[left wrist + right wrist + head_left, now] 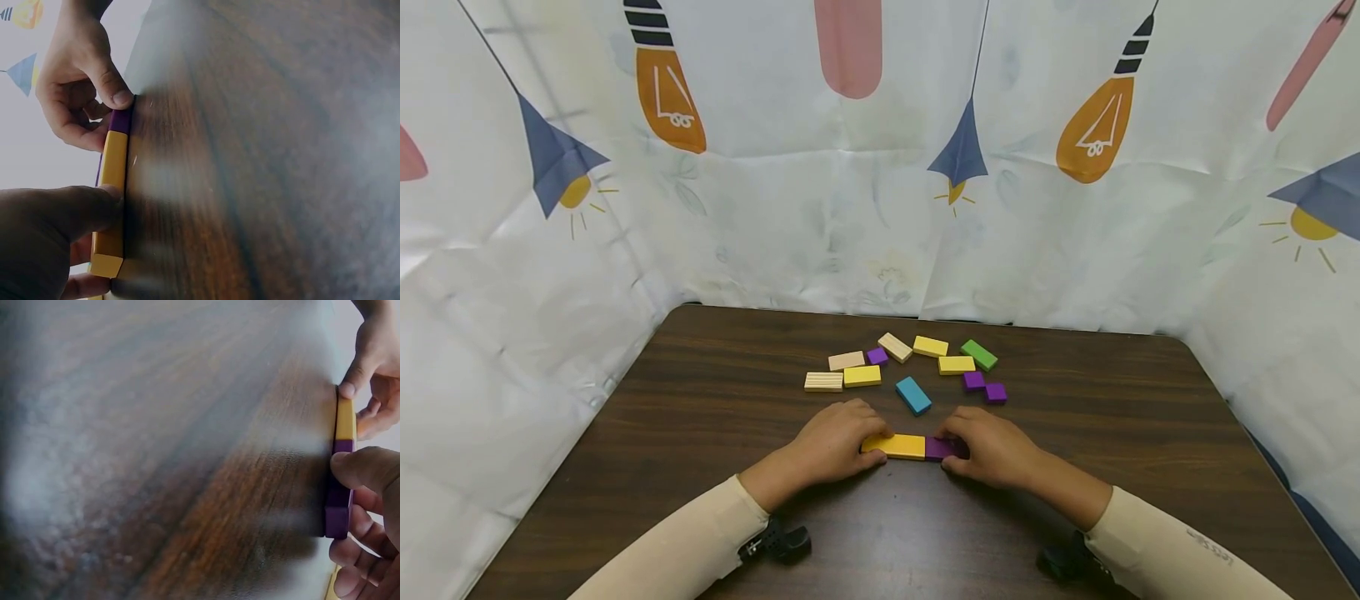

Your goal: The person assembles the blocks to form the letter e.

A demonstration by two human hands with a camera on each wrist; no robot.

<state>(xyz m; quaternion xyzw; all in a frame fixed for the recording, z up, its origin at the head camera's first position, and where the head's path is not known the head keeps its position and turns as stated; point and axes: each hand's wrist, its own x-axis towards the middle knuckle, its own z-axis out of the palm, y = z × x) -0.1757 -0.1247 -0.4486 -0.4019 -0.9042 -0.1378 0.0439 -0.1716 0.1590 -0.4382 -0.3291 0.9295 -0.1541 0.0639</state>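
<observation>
A yellow block point(907, 447) and a purple block point(937, 448) lie end to end in a row on the dark wooden table. My left hand point(842, 442) pinches the yellow block point(113, 164), thumb on the near side and fingers on the far side. The purple block point(338, 515) is pinched the same way by my right hand point(992, 446). Where the two blocks meet, their ends sit flush in the head view. Part of each block is covered by the hand on it. Just beyond the row lies a blue block point(913, 396), tilted at an angle.
Behind the hands several loose blocks are scattered: yellow blocks point(862, 377), pale wooden blocks point(823, 382), purple blocks point(996, 393) and a green block point(979, 355). A printed white curtain point(820, 233) hangs around the table point(700, 400) at its back and sides.
</observation>
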